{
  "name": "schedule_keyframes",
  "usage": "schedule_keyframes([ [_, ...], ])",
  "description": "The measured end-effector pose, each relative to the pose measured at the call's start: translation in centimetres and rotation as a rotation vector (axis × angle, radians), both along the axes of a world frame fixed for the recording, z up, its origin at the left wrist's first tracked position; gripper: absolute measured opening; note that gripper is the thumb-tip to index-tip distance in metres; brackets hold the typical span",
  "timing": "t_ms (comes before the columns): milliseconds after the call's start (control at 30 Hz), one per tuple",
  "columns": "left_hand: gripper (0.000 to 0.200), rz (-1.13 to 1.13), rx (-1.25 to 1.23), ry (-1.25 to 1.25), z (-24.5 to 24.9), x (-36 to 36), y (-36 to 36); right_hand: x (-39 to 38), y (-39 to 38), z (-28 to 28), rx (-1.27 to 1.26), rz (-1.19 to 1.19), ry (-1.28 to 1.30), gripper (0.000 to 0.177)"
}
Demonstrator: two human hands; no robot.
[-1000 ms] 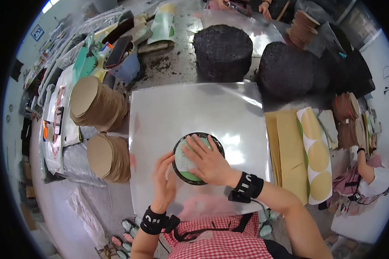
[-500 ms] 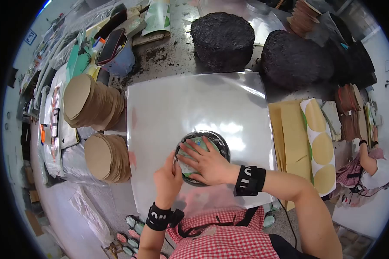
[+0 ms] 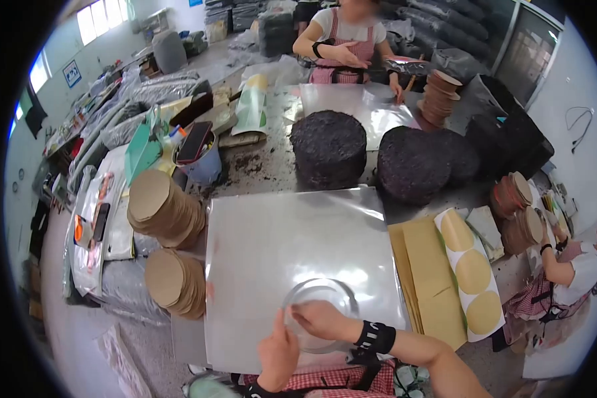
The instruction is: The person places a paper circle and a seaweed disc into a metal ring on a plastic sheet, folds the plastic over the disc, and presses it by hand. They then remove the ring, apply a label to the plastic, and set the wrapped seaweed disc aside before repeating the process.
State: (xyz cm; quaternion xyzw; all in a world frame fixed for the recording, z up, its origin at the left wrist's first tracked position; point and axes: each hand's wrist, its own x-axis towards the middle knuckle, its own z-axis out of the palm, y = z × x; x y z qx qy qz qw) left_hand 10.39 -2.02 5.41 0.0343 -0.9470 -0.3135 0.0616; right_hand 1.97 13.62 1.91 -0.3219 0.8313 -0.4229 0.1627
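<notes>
A round, shiny ring or shallow dish [image 3: 343,292] rests on the clear sheet [image 3: 265,245] near its front edge. My right hand [image 3: 326,321] reaches over this round piece, its fingers curled together at the left rim. Just left of it, my left hand [image 3: 278,355] has its fingers curled and one finger pointing up beside the rim. Whatever either hand may be pinching is hidden or too small to make out. A green, plastic-covered round item [image 3: 209,387] shows below the sheet's front left corner.
Stacks of brown discs [image 3: 172,282] stand left. Large dark round lumps [image 3: 328,149] sit behind the sheet. Yellow envelopes [image 3: 431,285] and round labels [image 3: 472,270] lie right. One person [image 3: 345,50] is across the table, another [image 3: 570,265] at the right.
The dark round package with the green label has left the sheet's centre, and the bare shiny round piece shows. My right hand has gone from spread to curled. The camera view has tilted up.
</notes>
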Motion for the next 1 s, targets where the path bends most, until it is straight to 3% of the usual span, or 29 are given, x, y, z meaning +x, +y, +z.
schedule_keyframes([
  [133, 0.037, 0.109, 0.239, -0.296, -2.8, 0.8, -4.4, 0.5, 2.9, 0.9, 0.05, -0.099, 0.367, 0.045],
  [200, 0.019, -0.077, 0.274, -0.044, -4.8, 2.1, -9.0, 2.3, 5.6, 0.7, 0.098, -0.112, 0.545, 0.06],
  [267, 0.009, -0.291, 0.108, 0.051, -2.7, 2.2, -13.3, 4.1, 7.7, -0.1, 0.155, -0.187, 0.459, 0.068],
  [333, 0.011, -0.538, 0.035, -0.097, -0.8, 2.5, -17.1, 5.4, 8.5, 0.1, 0.104, -0.299, 0.354, 0.069],
  [433, 0.012, -0.737, -0.091, -0.181, -0.8, 2.2, -17.7, 6.2, 7.7, -3.2, 0.031, -0.2, 0.371, 0.057],
  [467, 0.011, -0.769, -0.133, -0.182, -1.1, 2.1, -17.6, 6.7, 7.5, -3.5, -0.019, -0.198, 0.272, 0.054],
  [567, 0.019, -0.821, -0.006, -0.247, -2.5, 2.0, -19.2, 8.3, 6.4, -3.7, -0.148, -0.128, 0.14, 0.048],
  [633, 0.009, -0.838, -0.078, -0.2, -3.5, 1.8, -19.8, 9.8, 6.0, -4.3, -0.198, 0.005, 0.264, 0.05],
  [667, 0.007, -0.848, -0.115, -0.178, -3.4, 1.6, -19.7, 9.9, 5.1, -2.7, -0.175, 0.082, 0.314, 0.042],
  [733, 0.007, -0.543, 0.085, -0.234, -2.3, -0.3, -18.4, 10.4, 2.1, 0.2, -0.133, 0.237, 0.409, 0.026],
  [767, 0.008, -0.385, 0.182, -0.263, -1.4, -1.1, -17.6, 10.5, 0.8, -0.6, -0.16, 0.219, 0.248, 0.028],
  [833, 0.013, -0.462, 0.221, -0.166, 1.0, -1.4, -17.2, 9.7, -0.6, -3.4, -0.288, 0.117, -0.119, 0.033],
  [900, 0.014, -0.542, 0.165, -0.126, 2.7, -0.1, -16.4, 7.8, 2.2, -5.8, -0.578, -0.144, -0.572, 0.042],
  [967, 0.012, -0.629, 0.062, -0.054, 0.1, 1.7, -15.8, 5.5, 3.8, -4.5, -0.593, -0.415, -0.717, 0.049],
  [1000, 0.016, -0.659, 0.058, 0.0, -2.1, 2.2, -15.9, 3.9, 3.4, -1.9, -0.443, -0.515, -0.61, 0.051],
])
